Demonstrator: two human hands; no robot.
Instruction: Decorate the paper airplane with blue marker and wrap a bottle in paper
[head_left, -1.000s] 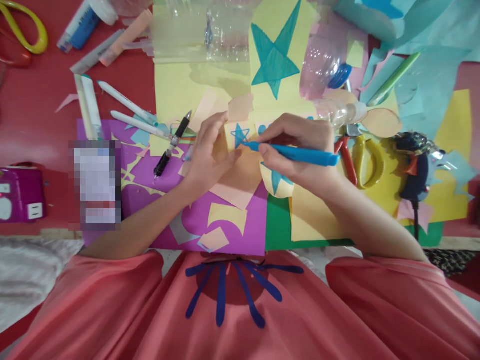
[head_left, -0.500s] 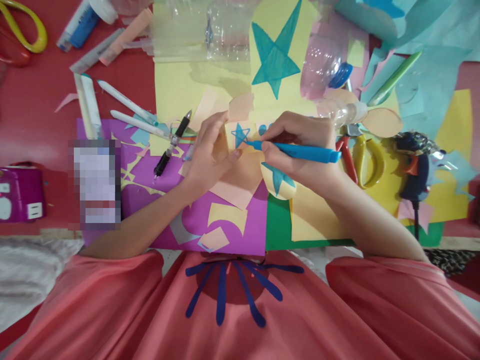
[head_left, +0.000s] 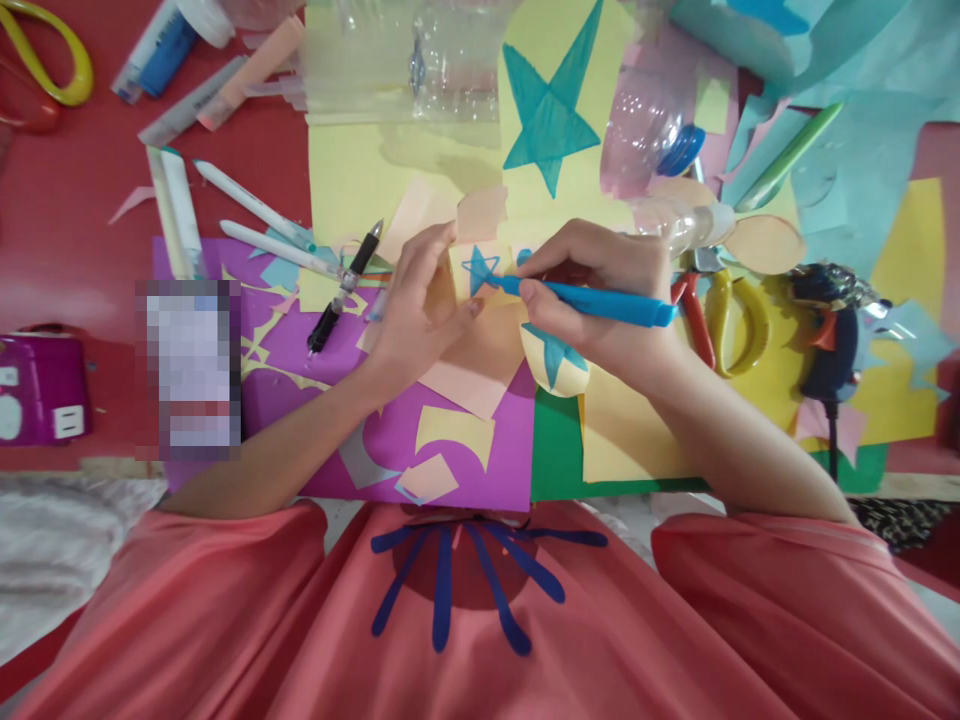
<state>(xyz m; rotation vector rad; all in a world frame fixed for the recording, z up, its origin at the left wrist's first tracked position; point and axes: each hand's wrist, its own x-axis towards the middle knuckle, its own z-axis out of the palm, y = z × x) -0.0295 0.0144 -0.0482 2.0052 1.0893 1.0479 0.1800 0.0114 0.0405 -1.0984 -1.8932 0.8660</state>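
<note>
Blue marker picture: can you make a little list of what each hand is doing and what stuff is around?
right hand: holds the blue marker, tip at the small blue star
left hand: rests flat on the yellow paper scrap bearing that star
big star: teal, on yellow sheet
black pen: left of the left hand
pliers: right of the marker
table: red

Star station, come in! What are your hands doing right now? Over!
Right hand grips blue marker, tip at small blue star. Left hand pins the yellow paper. Nothing in the way.
</note>
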